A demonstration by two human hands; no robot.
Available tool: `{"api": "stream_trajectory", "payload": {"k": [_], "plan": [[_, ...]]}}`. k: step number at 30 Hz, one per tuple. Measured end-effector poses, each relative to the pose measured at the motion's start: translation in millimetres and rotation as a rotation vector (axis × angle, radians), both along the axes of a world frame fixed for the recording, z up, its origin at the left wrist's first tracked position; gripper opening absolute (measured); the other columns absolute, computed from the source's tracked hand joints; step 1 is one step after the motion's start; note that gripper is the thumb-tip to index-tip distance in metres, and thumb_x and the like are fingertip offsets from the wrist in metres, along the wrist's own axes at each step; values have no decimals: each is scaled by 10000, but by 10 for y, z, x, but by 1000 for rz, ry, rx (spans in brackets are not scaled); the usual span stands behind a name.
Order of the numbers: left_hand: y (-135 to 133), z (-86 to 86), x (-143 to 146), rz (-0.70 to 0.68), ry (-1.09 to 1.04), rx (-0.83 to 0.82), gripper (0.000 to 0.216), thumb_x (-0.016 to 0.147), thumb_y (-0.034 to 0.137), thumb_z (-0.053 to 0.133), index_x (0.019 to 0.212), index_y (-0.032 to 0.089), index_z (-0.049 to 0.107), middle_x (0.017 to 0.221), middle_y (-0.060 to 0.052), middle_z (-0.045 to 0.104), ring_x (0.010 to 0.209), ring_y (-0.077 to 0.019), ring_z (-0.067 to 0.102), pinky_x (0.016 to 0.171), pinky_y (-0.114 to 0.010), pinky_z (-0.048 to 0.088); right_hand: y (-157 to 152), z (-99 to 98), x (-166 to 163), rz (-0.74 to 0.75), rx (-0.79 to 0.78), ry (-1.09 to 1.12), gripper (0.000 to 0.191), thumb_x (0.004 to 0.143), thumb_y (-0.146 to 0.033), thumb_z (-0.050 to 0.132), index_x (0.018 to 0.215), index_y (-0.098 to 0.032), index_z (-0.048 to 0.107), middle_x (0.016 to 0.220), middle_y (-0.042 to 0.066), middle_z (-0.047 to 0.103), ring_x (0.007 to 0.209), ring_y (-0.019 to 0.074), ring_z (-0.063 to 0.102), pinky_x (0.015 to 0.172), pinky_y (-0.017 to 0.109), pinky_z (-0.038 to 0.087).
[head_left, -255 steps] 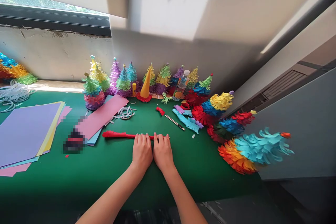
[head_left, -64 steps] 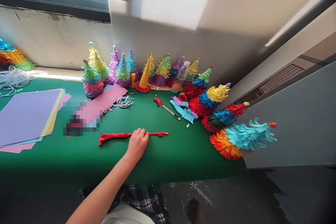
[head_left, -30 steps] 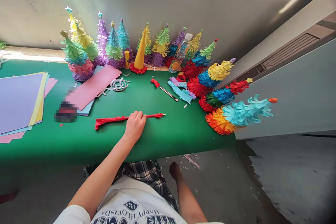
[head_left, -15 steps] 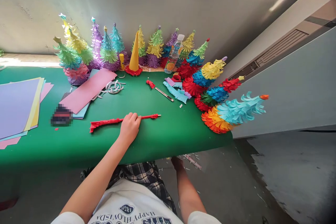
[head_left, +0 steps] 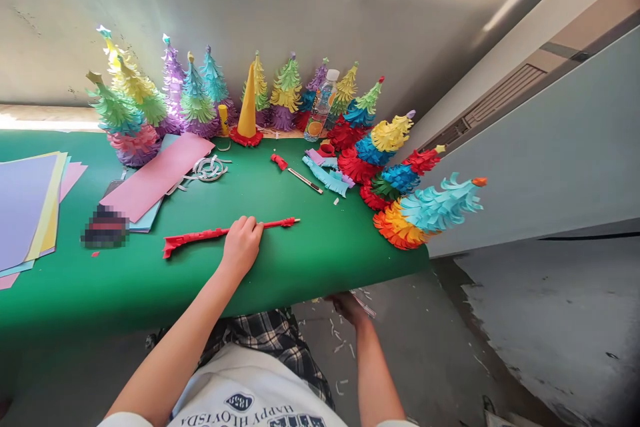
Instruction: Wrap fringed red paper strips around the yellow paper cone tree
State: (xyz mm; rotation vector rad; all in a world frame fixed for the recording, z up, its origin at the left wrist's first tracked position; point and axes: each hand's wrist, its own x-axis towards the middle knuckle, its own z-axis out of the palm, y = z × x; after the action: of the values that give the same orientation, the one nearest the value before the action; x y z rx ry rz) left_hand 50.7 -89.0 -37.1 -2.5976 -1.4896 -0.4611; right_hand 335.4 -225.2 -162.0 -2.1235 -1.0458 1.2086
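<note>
My left hand [head_left: 243, 241] is closed over a red paper strip [head_left: 193, 238] on the green table. The strip lies along a thin stick whose pale tip shows past its right end, and the left end flares out. Below the table's front edge, my right hand [head_left: 350, 307] hangs over the floor; shadow and the edge hide its fingers. Beside it is a clear, flat, ruler-like strip [head_left: 367, 305], and whether the hand touches it I cannot make out. Beyond my left hand lie a utility knife [head_left: 305, 180] and a small red paper roll [head_left: 279, 161].
Fringed paper trees [head_left: 286, 93] line the back and right. Among them stand a yellow cone [head_left: 247, 107], a glue stick [head_left: 223, 120] and a bottle [head_left: 321, 107]. Coloured sheets [head_left: 25, 207] lie left, near a pink sheet [head_left: 160, 173] and curled white strips [head_left: 207, 169]. Scraps litter the floor.
My right hand has bent round toward the ruler-like strip below the table edge. My left hand stays on the red paper strip. The whole view has shifted slightly.
</note>
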Motion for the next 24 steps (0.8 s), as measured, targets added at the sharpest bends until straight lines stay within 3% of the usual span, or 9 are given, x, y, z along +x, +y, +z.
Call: {"api": "stream_trajectory", "payload": {"k": [2,4,5,7,11,13,17,20,24], "plan": [[3,22,-2,0,11,-34,270,832,51,399,892,141,647,800,-90,572,769,-222,488,687,-337,399,-66,177,74,145,-126,95,239,724,-307,668,607,-103,627,472,17,596,324,94,438,324,206,326],[28,53,-9,-12,32,-78,276,822,41,398,875,147,647,807,-91,572,777,-225,493,689,-339,398,-60,493,117,300,-204,199,288,606,-335,740,497,-110,598,354,1,534,239,65,336,277,190,212],[53,72,-13,-25,43,-102,280,812,31,399,867,151,647,812,-92,571,781,-226,496,686,-338,398,-18,699,110,467,-236,323,325,651,-399,692,518,-114,609,366,4,545,238,62,344,273,183,197],[136,117,-18,-51,59,-144,287,789,12,405,852,156,646,827,-95,572,797,-228,504,684,-340,397,163,1155,20,639,-135,415,356,717,-464,624,609,-125,633,434,6,587,266,53,372,289,176,241],[429,213,10,-80,102,-190,267,804,30,400,818,150,638,865,-113,579,843,-236,521,701,-353,394,933,1823,-405,749,237,166,270,829,-385,536,720,-160,638,610,16,649,436,81,510,429,196,391],[606,244,41,-84,110,-200,267,817,44,390,821,142,638,875,-120,582,862,-242,523,706,-356,394,1443,1875,-624,718,480,-33,215,842,-325,513,759,-179,646,688,18,656,583,122,574,556,236,451],[888,240,73,-70,98,-176,264,814,48,394,843,147,637,903,-120,577,904,-242,516,721,-350,398,2254,1605,-848,660,748,-395,200,769,-103,493,844,-172,666,876,60,672,816,178,611,769,318,475],[973,197,44,-60,85,-158,253,827,76,393,870,153,629,943,-117,569,923,-242,507,723,-349,404,2448,1394,-817,676,787,-437,259,707,-47,510,873,-176,662,923,73,658,904,206,598,832,355,463],[978,153,0,-62,75,-149,237,836,108,393,918,155,611,973,-118,558,922,-244,502,725,-352,408,2401,1282,-643,704,798,-534,355,674,-33,516,962,-203,635,991,70,634,959,223,570,832,367,458]]}}
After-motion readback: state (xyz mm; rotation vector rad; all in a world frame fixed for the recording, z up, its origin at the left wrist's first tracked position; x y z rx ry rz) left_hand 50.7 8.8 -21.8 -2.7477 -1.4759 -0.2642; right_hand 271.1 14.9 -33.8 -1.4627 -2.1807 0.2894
